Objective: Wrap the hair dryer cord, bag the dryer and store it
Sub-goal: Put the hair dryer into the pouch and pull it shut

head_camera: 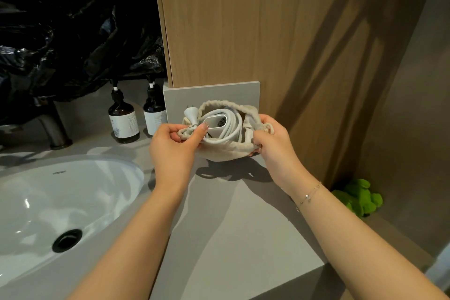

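A cream drawstring bag [225,152] is held above the grey counter, its mouth open toward me. Inside lies the white hair dryer [217,122] with its white cord [235,129] coiled around it. The white plug [190,114] sticks out over the bag's left rim. My left hand [174,147] pinches the left rim and drawstring just below the plug. My right hand [274,140] grips the right rim and its knotted drawstring end.
A white sink [60,202] with a black drain lies at the left, a dark faucet [52,126] behind it. Two brown pump bottles [123,117] stand by a grey wall panel [175,97]. A wooden cabinet [243,19] rises behind. A green plush toy [360,196] sits at the right.
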`<control>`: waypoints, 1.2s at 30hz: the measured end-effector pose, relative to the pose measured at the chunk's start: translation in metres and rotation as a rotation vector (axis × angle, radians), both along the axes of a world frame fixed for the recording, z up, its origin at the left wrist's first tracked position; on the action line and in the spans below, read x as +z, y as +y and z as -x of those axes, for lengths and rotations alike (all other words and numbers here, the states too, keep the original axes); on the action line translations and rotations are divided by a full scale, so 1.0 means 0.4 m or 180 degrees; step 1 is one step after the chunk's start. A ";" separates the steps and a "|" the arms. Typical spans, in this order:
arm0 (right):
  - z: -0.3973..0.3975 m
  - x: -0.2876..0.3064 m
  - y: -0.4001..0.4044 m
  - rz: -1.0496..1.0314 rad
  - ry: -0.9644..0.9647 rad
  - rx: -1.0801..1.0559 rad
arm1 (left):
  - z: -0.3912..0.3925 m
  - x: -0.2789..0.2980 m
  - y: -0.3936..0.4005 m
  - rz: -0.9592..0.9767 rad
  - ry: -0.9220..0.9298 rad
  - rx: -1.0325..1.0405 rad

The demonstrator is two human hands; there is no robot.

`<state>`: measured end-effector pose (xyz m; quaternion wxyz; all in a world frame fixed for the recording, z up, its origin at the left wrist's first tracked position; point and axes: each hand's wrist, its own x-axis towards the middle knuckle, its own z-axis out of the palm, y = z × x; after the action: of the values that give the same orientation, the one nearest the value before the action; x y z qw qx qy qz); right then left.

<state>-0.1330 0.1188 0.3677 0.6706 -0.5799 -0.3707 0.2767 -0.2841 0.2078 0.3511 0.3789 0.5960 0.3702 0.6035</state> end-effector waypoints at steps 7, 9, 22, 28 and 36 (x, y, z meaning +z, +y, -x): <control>0.047 -0.006 -0.035 -0.0838 -0.0979 0.0004 | -0.032 -0.022 -0.029 -0.0271 0.0386 0.0022; 0.056 -0.017 -0.038 -0.0920 -0.1440 -0.0092 | -0.035 -0.021 -0.041 -0.0226 0.0450 -0.0014; 0.024 -0.059 -0.020 -0.0482 -0.1614 -0.0817 | -0.027 -0.059 0.008 0.0771 0.0574 -0.0827; 0.003 -0.015 -0.055 -0.0360 -0.0992 -0.0966 | -0.001 -0.009 0.004 -0.0061 0.0842 -0.0282; -0.078 0.232 -0.135 -0.0339 0.0084 -0.0702 | -0.007 0.238 -0.056 0.0077 0.0025 -0.0885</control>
<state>-0.1018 0.0649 0.4606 0.7317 -0.5770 -0.3100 0.1887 -0.2812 0.1856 0.4462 0.4645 0.6393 0.2928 0.5383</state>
